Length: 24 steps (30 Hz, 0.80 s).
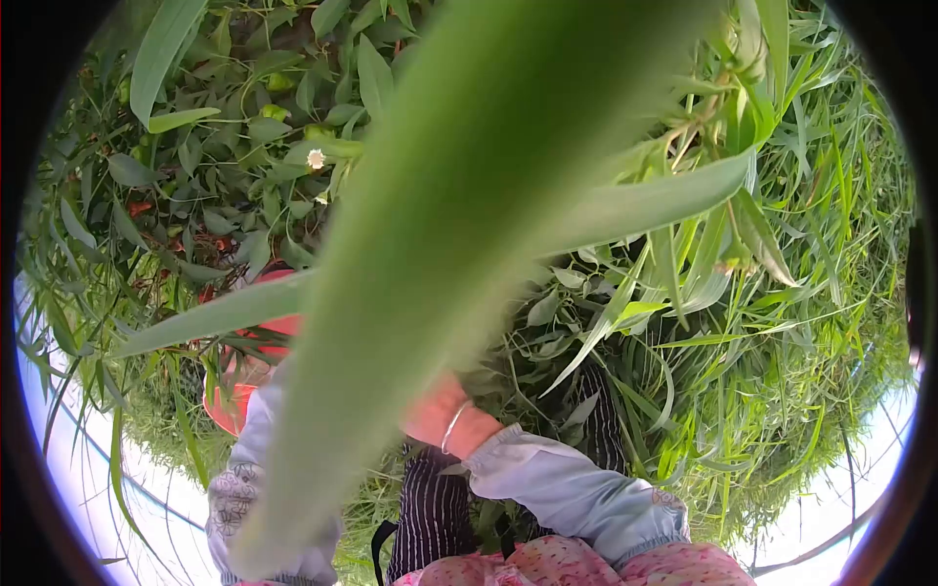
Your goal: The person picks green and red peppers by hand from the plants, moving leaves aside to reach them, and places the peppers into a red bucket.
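A large blurred green leaf [420,244] hangs close before the camera and covers the middle of the view. From the lower right, my right hand [435,412] reaches in behind it, a light bracelet [452,428] on the wrist. Its fingers are hidden, so what it holds cannot be made out. My left sleeve [239,479] rises at the lower left towards a red container [225,408]; my left hand is hidden behind the leaf. Just above the container are leafy plants with green peppers [276,112] and a few red ones [139,208].
A small white flower [316,158] stands among the pepper leaves. Tall grass [831,215] fills the right side. Long narrow leaves [655,200] cross the upper right. Striped trousers [430,513] and pink patterned clothing [576,566] show at the bottom.
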Available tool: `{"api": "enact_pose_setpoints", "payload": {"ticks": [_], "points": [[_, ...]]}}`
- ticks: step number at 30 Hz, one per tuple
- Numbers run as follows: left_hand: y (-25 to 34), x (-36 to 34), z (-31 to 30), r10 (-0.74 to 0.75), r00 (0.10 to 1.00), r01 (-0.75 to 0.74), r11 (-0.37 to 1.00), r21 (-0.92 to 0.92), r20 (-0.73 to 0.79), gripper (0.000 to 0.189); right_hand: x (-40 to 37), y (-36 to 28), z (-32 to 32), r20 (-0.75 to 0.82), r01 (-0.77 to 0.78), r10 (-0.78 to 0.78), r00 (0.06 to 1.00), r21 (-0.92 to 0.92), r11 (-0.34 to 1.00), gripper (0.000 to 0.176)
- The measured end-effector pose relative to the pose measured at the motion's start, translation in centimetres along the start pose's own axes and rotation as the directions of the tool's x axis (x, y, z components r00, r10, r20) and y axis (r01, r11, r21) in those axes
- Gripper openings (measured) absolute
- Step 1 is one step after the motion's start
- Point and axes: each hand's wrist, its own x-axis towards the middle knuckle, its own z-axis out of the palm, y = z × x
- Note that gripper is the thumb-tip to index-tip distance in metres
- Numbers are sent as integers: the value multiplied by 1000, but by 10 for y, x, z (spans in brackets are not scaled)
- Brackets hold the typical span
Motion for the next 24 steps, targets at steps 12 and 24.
{"api": "enact_pose_setpoints", "payload": {"ticks": [12,24], "points": [[-83,-65,-4,60,984,-28,982,188,-166,11,-5,17,-76,174,-260,255,951,896,361,33],[-91,-54,-54,-7,991,40,966,256,-130,14,23,116,-198,-302,125,578,758,937,325,44]]}}
